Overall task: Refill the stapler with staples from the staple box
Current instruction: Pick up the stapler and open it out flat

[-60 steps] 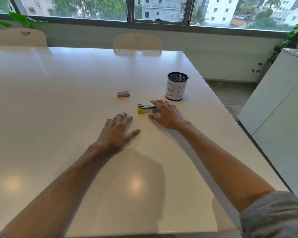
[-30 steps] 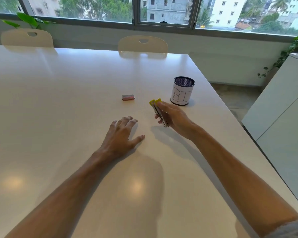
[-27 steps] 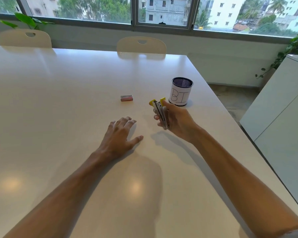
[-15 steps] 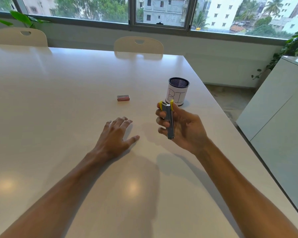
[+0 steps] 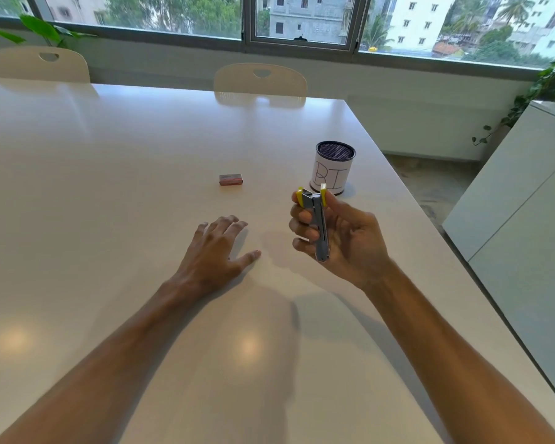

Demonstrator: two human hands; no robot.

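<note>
A small metal stapler [image 5: 318,224] with yellow ends stands upright in my right hand [image 5: 343,238], raised above the white table [image 5: 109,155]. My fingers wrap its left side and my thumb presses its upper right. The small reddish staple box [image 5: 230,179] lies shut on the table, to the upper left of the stapler. My left hand [image 5: 217,254] rests flat on the table, palm down, fingers spread, holding nothing.
A mesh pen cup [image 5: 334,168] wrapped in white paper with letters stands just behind my right hand. Two pale chairs [image 5: 260,80] are tucked in at the far table edge. A white cabinet [image 5: 523,200] stands to the right, past the table's edge.
My right hand picked the stapler off the table, lifted it and turned it upright while drawing it nearer. My left hand stayed flat in place.
</note>
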